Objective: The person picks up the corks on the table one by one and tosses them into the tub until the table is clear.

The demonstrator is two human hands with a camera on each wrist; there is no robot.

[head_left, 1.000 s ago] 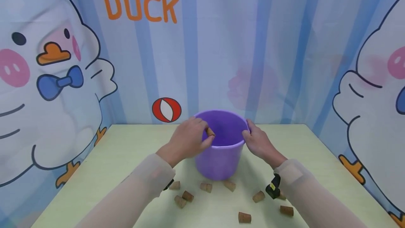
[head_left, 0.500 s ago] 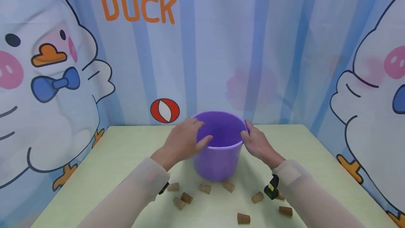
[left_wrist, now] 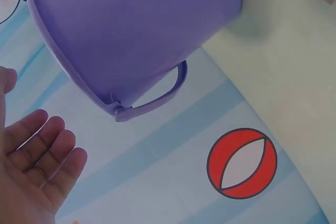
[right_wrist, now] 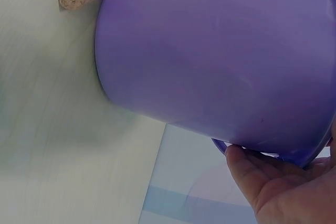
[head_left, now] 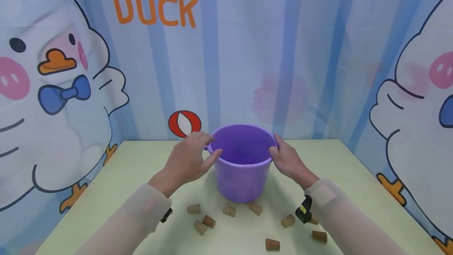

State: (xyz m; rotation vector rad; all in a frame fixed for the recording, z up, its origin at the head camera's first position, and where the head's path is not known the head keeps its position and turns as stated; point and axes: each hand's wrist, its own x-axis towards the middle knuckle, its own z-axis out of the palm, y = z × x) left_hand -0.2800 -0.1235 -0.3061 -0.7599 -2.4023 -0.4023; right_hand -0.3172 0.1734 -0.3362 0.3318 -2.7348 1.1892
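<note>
A purple plastic bucket (head_left: pixel 242 182) stands upright on the table. My right hand (head_left: pixel 288 159) grips its right rim, and in the right wrist view the fingers (right_wrist: pixel 249 174) lie against the bucket's side by its handle. My left hand (head_left: pixel 187 158) is just left of the rim, fingers spread and holding nothing. The left wrist view shows that palm (left_wrist: pixel 37 166) apart from the bucket's side handle (left_wrist: pixel 157 103). Corks lie in front of the bucket, including a pale one (head_left: pixel 255 208) close to its base and a darker one (head_left: pixel 272 244) nearer me. The bucket's bottom is too dark to make out.
The pale table (head_left: pixel 148 164) ends at a blue-striped curtain (head_left: pixel 240 50) printed with ducks. More corks lie to the left (head_left: pixel 200 227) and beside the right forearm (head_left: pixel 319 236). A black strap device (head_left: pixel 303 209) is on the right wrist.
My left hand had a cork over the bucket's mouth; it let the cork go and drew back left, past the rim. The right hand keeps its grip.
</note>
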